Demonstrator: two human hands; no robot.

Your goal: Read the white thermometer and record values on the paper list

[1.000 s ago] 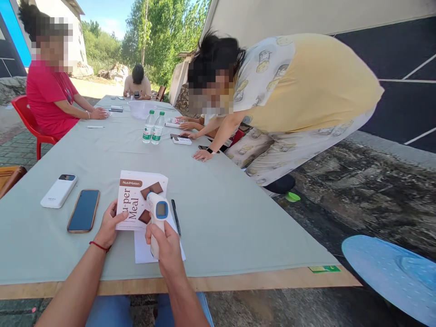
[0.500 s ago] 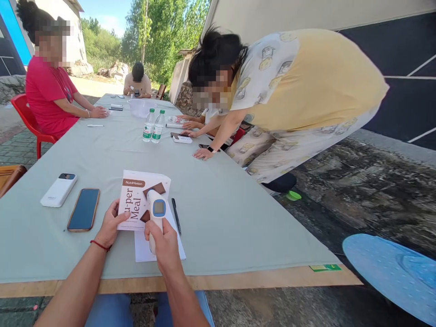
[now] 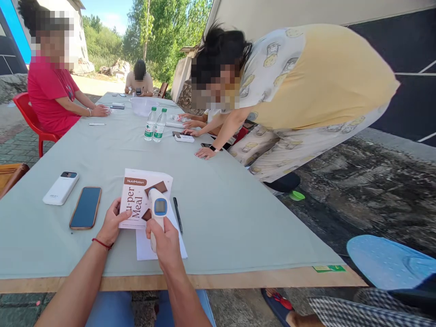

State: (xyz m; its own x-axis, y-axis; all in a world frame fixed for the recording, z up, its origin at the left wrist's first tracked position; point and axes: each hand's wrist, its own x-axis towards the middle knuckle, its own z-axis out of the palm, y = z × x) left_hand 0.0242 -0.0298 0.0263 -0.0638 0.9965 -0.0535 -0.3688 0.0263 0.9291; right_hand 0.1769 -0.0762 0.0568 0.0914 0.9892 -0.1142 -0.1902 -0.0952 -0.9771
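My left hand [image 3: 111, 222] grips the lower left edge of a white box [image 3: 131, 220] printed "NutriMotion" and "Meal", tilted up above the table. Wrapped round the handle of a white infrared thermometer [image 3: 156, 227] is my right hand [image 3: 166, 243]. The thermometer's blue-rimmed screen faces me, and its head overlaps the box front; whether the two touch I cannot tell. Under both lies a white sheet of paper [image 3: 145, 250]. A black pen [image 3: 177, 215] rests just right of the paper. Left of my left hand are a phone [image 3: 85, 207] in a brown case and a white power bank [image 3: 61, 188].
Two water bottles [image 3: 150, 125] stand mid-table near a clear plastic basin [image 3: 143, 106]. A person in yellow [image 3: 320, 81] leans over the right edge. Someone in pink [image 3: 51, 97] sits at left; another person [image 3: 139, 81] sits far off. A sandalled foot [image 3: 281, 302] shows lower right.
A sandalled foot and checked cloth have come into view at the lower right. My hands keep their hold on the box and thermometer; the whole view has shifted slightly.
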